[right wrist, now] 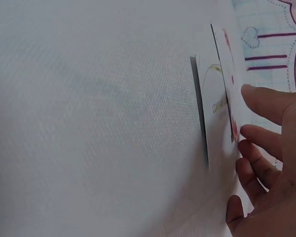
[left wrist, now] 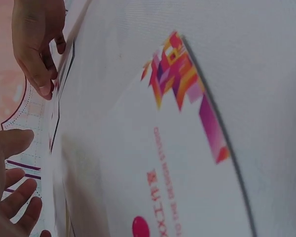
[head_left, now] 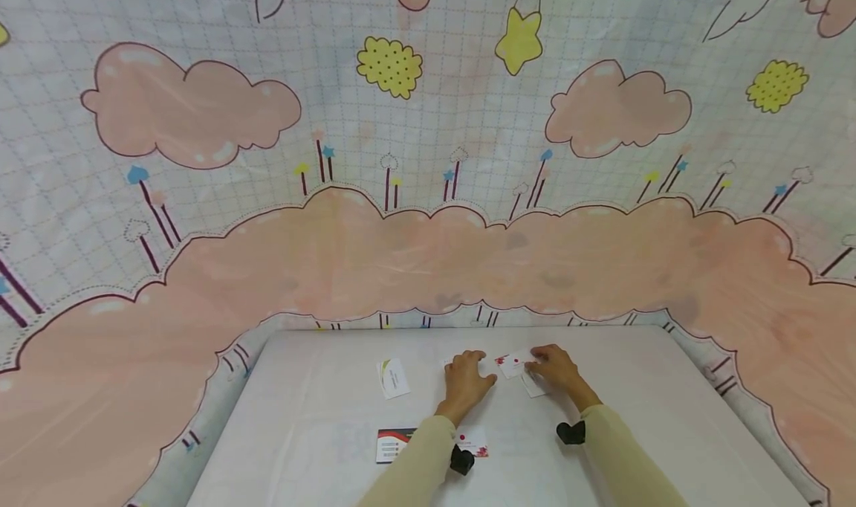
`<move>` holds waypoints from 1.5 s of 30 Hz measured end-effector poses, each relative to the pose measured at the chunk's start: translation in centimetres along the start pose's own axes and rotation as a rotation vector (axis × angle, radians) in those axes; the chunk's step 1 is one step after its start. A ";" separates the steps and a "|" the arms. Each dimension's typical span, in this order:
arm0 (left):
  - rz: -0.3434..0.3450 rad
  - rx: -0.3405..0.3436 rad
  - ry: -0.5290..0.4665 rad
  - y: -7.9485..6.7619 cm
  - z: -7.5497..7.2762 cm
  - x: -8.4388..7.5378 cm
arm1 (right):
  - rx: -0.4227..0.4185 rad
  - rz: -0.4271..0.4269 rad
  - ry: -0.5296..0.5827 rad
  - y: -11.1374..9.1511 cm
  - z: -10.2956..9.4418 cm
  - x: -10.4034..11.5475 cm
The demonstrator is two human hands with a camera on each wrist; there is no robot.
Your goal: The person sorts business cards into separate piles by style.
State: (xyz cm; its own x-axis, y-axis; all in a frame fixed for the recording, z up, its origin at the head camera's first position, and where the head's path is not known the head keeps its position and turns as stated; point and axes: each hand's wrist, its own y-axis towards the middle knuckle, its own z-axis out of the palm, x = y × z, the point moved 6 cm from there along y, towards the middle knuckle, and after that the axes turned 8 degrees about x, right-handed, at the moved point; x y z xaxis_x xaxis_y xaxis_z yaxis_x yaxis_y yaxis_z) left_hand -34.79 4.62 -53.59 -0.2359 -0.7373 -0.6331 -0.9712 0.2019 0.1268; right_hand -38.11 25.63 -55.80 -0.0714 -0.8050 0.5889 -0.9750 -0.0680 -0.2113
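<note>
My left hand (head_left: 466, 380) hovers over the white table with thumb and fingers spread, holding nothing in the left wrist view. To its right lies a white business card with red corner patterns (head_left: 511, 365). A plainer white card (head_left: 534, 386) overlaps it and reads "COMPANY" in the right wrist view. My right hand (head_left: 560, 369) is at these two cards, fingers loosely bent and thumb apart from them; whether a fingertip touches is unclear. Under my left wrist lies a card with a colourful geometric corner (left wrist: 177, 74) and a red dot.
White cards with a yellow-green curve (head_left: 393, 378) lie left of my left hand. Nearer me is a dark, red and white card (head_left: 393, 446), partly covered by my left sleeve (head_left: 414, 466). A cloud-patterned cloth (head_left: 401, 262) hangs behind the white table (head_left: 301, 403).
</note>
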 end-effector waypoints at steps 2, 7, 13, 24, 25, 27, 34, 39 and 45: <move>-0.006 0.002 0.016 0.0 0.2 -0.1 | 0.001 0.001 0.001 -0.1 -0.1 -0.1; -0.031 0.012 0.051 0.1 0.9 -0.1 | -0.015 -0.001 -0.017 -0.2 0.1 -0.3; -0.049 0.017 0.103 0.4 1.9 0.1 | -0.027 0.029 -0.030 -0.2 0.6 -0.5; -0.084 0.033 0.176 0.4 2.8 -0.5 | -0.070 0.027 -0.054 -0.4 0.9 -0.5; -0.086 0.029 0.186 0.4 2.8 -0.6 | -0.072 0.027 -0.055 -0.4 0.9 -0.5; -0.083 0.020 0.192 0.4 2.9 -0.7 | -0.082 0.020 -0.055 -0.4 0.9 -0.6; -0.089 0.019 0.171 0.8 3.1 -0.8 | -0.080 0.026 -0.039 -0.3 0.6 -0.7; -0.101 0.021 0.111 1.0 3.4 -0.7 | -0.074 0.047 -0.015 0.0 0.7 -0.9; -0.085 -0.003 0.102 1.6 3.8 -0.7 | -0.074 0.068 0.036 0.3 0.9 -1.3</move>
State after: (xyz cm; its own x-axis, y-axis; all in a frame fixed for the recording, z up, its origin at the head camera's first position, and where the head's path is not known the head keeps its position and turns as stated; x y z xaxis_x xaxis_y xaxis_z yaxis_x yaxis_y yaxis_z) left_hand -36.05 7.91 -55.79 -0.1547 -0.8133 -0.5610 -0.9879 0.1341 0.0780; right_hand -38.13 26.09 -57.33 -0.1439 -0.7844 0.6033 -0.9805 0.0306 -0.1941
